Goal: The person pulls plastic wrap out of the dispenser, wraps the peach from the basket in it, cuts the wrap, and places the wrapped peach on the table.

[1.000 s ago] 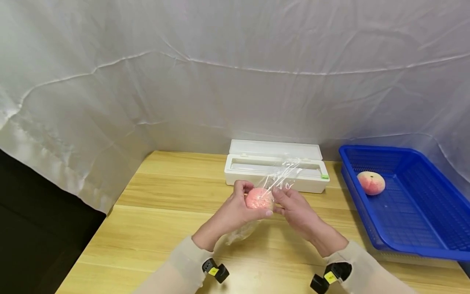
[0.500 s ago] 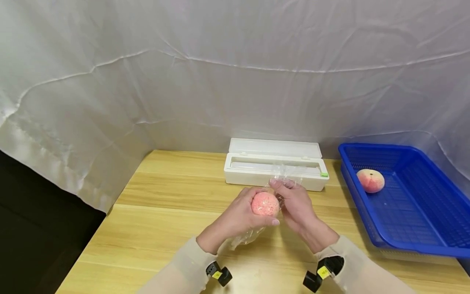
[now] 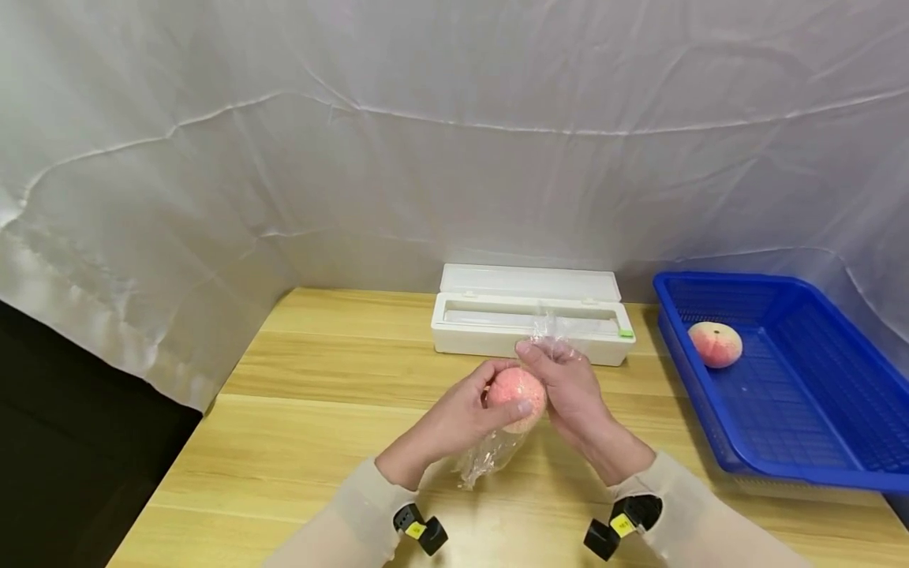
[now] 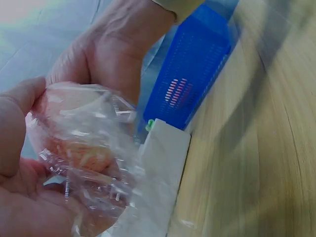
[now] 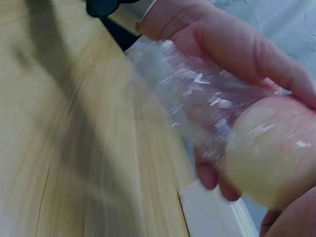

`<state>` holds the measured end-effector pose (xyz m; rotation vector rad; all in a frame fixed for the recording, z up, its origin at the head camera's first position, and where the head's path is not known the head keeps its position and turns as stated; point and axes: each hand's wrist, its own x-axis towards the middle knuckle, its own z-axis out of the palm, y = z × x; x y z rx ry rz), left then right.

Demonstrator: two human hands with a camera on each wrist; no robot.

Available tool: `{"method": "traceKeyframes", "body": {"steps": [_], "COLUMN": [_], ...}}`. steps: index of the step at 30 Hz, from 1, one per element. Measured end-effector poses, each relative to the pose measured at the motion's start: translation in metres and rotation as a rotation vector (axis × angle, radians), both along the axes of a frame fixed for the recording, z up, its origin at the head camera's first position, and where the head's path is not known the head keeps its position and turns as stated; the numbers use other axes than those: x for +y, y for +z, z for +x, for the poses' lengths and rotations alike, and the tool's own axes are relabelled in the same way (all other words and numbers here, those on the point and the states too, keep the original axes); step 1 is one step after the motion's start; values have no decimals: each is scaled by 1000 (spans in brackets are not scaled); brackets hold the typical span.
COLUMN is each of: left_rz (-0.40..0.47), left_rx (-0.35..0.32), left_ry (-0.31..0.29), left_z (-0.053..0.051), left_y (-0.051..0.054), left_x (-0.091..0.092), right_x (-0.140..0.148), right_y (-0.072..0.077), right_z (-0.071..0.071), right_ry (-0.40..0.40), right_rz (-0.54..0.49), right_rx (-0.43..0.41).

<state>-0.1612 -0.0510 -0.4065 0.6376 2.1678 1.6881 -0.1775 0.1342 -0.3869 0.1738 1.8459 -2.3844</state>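
Over the table, my left hand [image 3: 454,418] grips a pink and cream peach [image 3: 517,390], its thumb lying across the near side. Clear plastic film [image 3: 488,457] covers the fruit and hangs crumpled below it. My right hand [image 3: 574,394] pinches gathered film at the peach's right side, and more film sticks up past its fingers. In the left wrist view the wrinkled film [image 4: 98,133] hides much of the fruit. The right wrist view shows film [image 5: 197,94] bunched between the left palm and the peach [image 5: 271,148].
Behind the hands stands a white film box [image 3: 469,343] with its lid raised and a green piece at its right end. To the right is a blue basket [image 3: 717,434] holding another peach [image 3: 715,345]. A grey cloth [image 3: 454,181] hangs behind the wooden table [image 3: 305,442].
The film that stretched from the peach toward the upper right is now gathered at my right fingers. The peach has moved slightly right and turned in my left hand; the left thumb lies further over it.
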Motion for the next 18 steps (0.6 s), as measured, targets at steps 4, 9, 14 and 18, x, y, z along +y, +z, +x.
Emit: {"method": "traceKeyframes", "body": {"steps": [4, 9, 14, 18], "left_rz": [-10, -9, -12, -17], "left_rx": [-27, -46, -53, -49], "left_ry": [-26, -52, -41, -7], "left_z": [2, 4, 4, 6], "left_y": [-2, -4, -5, -5], "left_x": [-1, -5, -5, -5], "right_x": [7, 17, 19, 20], "right_y": [3, 7, 8, 6], "right_z": [-5, -13, -15, -10], "right_ry": [-49, -106, -89, 20], "right_rz": [-45, -86, -65, -6], "right_rx": [5, 42, 35, 45]}}
